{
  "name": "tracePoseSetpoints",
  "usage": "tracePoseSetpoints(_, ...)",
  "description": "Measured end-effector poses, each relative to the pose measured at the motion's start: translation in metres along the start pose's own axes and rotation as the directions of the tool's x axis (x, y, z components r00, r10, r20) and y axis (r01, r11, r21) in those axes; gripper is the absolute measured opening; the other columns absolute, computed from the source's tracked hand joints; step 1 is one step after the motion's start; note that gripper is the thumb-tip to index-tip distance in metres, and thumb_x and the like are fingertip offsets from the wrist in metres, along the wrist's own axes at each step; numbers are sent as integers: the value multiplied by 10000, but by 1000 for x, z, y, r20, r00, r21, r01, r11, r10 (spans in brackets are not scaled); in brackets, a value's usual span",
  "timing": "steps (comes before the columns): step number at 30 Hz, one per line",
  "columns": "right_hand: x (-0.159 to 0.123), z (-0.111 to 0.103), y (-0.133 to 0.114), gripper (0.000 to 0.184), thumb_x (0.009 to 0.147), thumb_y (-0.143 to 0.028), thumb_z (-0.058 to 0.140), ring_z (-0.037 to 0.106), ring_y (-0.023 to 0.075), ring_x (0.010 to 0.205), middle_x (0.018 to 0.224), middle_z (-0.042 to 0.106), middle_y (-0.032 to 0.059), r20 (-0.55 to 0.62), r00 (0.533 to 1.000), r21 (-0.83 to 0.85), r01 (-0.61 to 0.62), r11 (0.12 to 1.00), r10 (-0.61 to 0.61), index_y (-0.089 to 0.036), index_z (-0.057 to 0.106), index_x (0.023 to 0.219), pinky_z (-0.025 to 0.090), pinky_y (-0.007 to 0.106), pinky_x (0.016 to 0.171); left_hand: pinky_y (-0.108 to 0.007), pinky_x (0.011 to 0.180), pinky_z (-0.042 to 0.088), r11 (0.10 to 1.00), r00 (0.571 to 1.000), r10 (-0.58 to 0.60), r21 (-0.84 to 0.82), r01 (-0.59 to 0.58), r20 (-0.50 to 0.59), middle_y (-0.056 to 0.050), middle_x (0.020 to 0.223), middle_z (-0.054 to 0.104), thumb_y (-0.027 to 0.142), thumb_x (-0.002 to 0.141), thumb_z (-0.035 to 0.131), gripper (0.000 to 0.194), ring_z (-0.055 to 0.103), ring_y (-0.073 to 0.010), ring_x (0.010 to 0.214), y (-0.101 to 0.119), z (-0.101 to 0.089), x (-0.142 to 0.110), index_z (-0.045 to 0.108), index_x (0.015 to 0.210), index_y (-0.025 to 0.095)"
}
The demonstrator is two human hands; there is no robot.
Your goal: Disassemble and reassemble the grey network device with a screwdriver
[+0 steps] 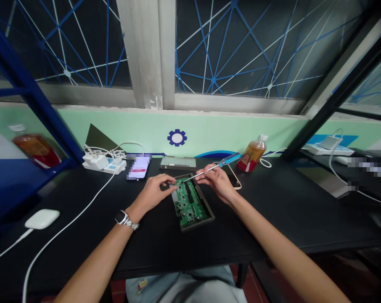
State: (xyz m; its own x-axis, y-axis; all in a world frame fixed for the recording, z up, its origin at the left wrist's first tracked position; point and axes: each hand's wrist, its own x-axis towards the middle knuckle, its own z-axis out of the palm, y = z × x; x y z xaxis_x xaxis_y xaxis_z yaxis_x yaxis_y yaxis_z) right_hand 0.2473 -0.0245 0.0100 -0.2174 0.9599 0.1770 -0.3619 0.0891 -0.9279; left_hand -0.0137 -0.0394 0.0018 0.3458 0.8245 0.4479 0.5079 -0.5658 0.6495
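A green circuit board (pixel 188 202) lies in a shallow dark metal case (pixel 198 224) on the desk in front of me. My left hand (pixel 159 189) is at the case's far left corner, with bent fingers and thumb on its edge. Between the fingers of my right hand (pixel 216 181) is a screwdriver (pixel 230 160) with a blue and grey handle. Its long shaft slants down to the left, and the tip is at the board's far end near my left fingertips. Whether the tip touches a screw is too small to tell.
Behind the case lies a flat metal cover (pixel 178 163). A lit phone (pixel 139 166) and a white power strip (pixel 105 164) are at the left. A second phone (pixel 233 176) and a drink bottle (pixel 252 154) stand right. A white charger case (pixel 42 219) and cables lie left.
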Motion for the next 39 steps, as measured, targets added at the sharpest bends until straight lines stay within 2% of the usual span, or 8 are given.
tracePoseSetpoints(9, -3, 7, 1, 287, 784, -306, 784, 751, 199, 826, 947, 754, 69, -15, 999, 24, -44, 999, 45, -208, 534, 886, 608, 327, 764, -300, 719, 509, 1000, 1000, 26, 12, -26, 4, -41, 885, 737, 330, 906, 638, 149, 666, -186, 792, 1, 6, -1, 746, 908, 227)
tracePoseSetpoints(15, -6, 11, 6, 298, 806, -317, 773, 755, 198, 828, 938, 753, 51, -13, 1000, 52, -22, 998, 23, -221, 508, 904, 608, 331, 771, -293, 727, 518, 1000, 999, 24, 13, -24, -48, -42, 878, 720, 284, 910, 626, 131, 661, -179, 778, 7, 10, -2, 739, 909, 218)
tracePoseSetpoints(19, -6, 14, 2, 299, 799, -307, 779, 755, 193, 808, 908, 754, 45, -42, 999, 74, -17, 997, 20, -222, 503, 879, 609, 312, 752, -295, 729, 526, 1000, 995, 30, 9, -29, -95, -45, 887, 714, 304, 920, 617, 143, 657, -177, 773, 16, 11, -1, 726, 928, 213)
tracePoseSetpoints(23, -4, 12, -1, 285, 789, -284, 782, 753, 189, 806, 915, 753, 51, -76, 997, 111, -17, 994, 26, -217, 516, 865, 612, 303, 748, -297, 748, 536, 1000, 990, 12, -9, -13, -137, -41, 976, 723, 315, 893, 659, 174, 662, -173, 804, 17, 9, 0, 696, 1036, 221)
tracePoseSetpoints(25, -3, 9, -1, 267, 792, -274, 777, 754, 190, 819, 928, 751, 57, -93, 995, 126, -21, 992, 33, -213, 524, 857, 614, 301, 754, -300, 758, 542, 999, 991, 15, -32, -20, -133, -44, 989, 721, 310, 897, 652, 182, 663, -172, 810, 16, 7, 0, 685, 1052, 219)
tracePoseSetpoints(33, -1, 7, 3, 225, 800, -240, 767, 761, 188, 813, 944, 758, 71, -93, 992, 152, -76, 985, 91, -201, 549, 836, 621, 288, 753, -282, 712, 520, 997, 988, 69, -34, -75, -139, -33, 850, 705, 302, 937, 590, 142, 643, -162, 748, 20, 7, -1, 693, 920, 206)
tracePoseSetpoints(39, -2, 9, 5, 257, 789, -260, 789, 769, 203, 808, 903, 767, 61, -124, 986, 143, -93, 985, 111, -208, 547, 858, 629, 278, 690, -279, 710, 510, 994, 987, 92, -47, -99, -130, -34, 852, 686, 301, 945, 581, 136, 627, -155, 742, 22, 9, -1, 670, 929, 199)
